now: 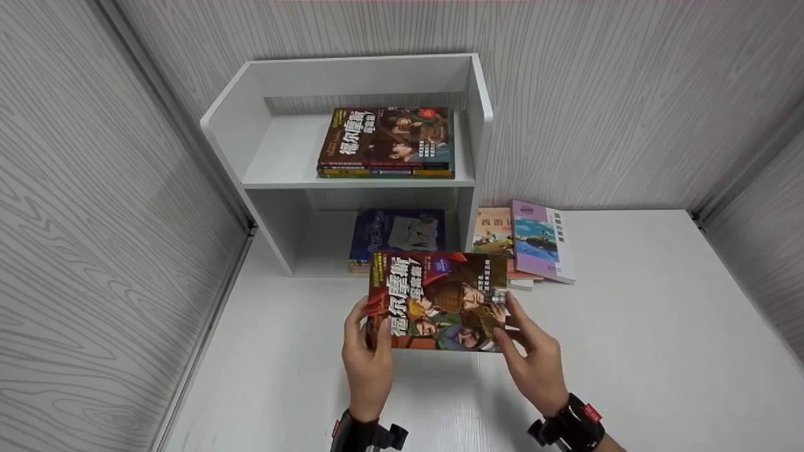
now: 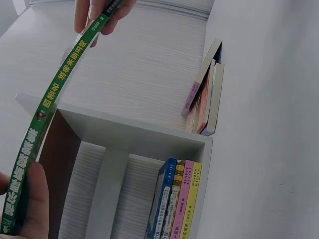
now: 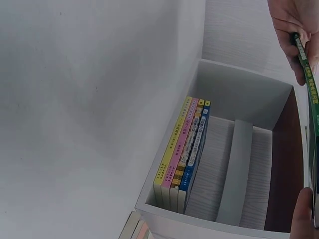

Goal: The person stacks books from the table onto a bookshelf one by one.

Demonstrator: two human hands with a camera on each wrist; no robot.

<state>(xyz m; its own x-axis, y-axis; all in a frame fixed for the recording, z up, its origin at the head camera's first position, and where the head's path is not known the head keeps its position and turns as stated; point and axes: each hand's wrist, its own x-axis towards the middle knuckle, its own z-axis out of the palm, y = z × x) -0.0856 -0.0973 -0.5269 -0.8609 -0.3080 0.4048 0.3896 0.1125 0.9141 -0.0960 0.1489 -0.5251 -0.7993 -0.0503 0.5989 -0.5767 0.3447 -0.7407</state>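
Observation:
A paperback book (image 1: 440,301) with a dark red and brown illustrated cover is held up in front of the shelf, cover facing up. My left hand (image 1: 369,361) grips its left edge, thumb on the cover. At the opposite edge my right hand (image 1: 531,351) pinches it near the lower right corner, thumb also on top. From the left wrist the book's green spine (image 2: 52,92) shows, slightly bowed between both hands. The right wrist view catches the same spine (image 3: 311,89) at its right border.
A white two-tier shelf (image 1: 264,147) stands against the back wall. Its upper tier bears a stack of similar books (image 1: 389,141); the lower tier holds a stack topped by a blue book (image 1: 402,232). Right of the shelf, a purple-edged book (image 1: 539,242) leans over an orange one (image 1: 493,235) on the white table (image 1: 641,314).

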